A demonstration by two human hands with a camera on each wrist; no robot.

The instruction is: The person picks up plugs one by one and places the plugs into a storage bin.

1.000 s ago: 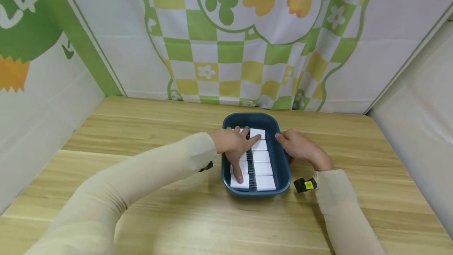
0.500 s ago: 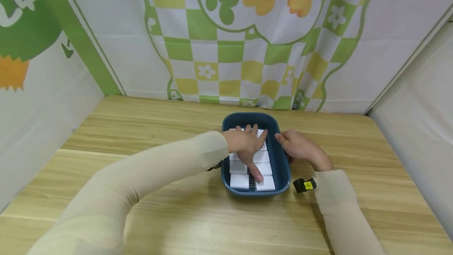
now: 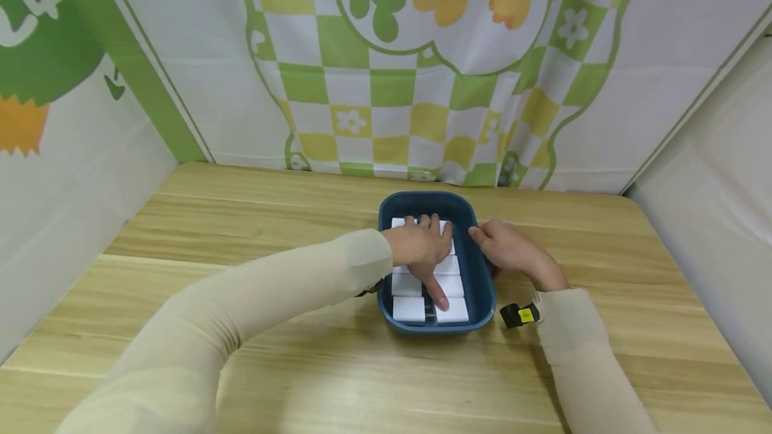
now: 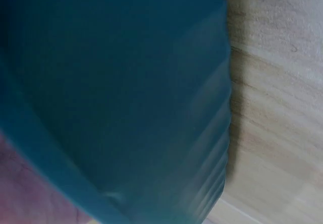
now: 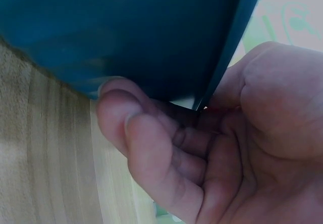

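A dark blue plastic bin (image 3: 488, 290) stands on the wooden table. Inside it lie two columns of flat white blocks (image 3: 409, 309), side by side with a narrow dark gap between them. My left hand (image 3: 427, 250) lies palm down over the blocks, fingers spread, its thumb on the nearest block of the right column; it covers several blocks. My right hand (image 3: 509, 246) grips the bin's right rim, thumb on top. In the right wrist view, curled fingers (image 5: 151, 148) touch the bin's outer wall. The left wrist view is mostly filled by the bin's side wall (image 4: 131, 98).
Pale wood-grain table (image 3: 289, 367) surrounds the bin. A checked, flowered curtain (image 3: 392, 99) hangs behind the table's far edge, with white cloth on both sides. Black wrist cameras sit at both wrists, the right one (image 3: 517, 315) just right of the bin.
My left hand has shifted right across the blocks, its thumb passing from the left column's nearest block to the right column's. My right hand and the bin have stayed put.
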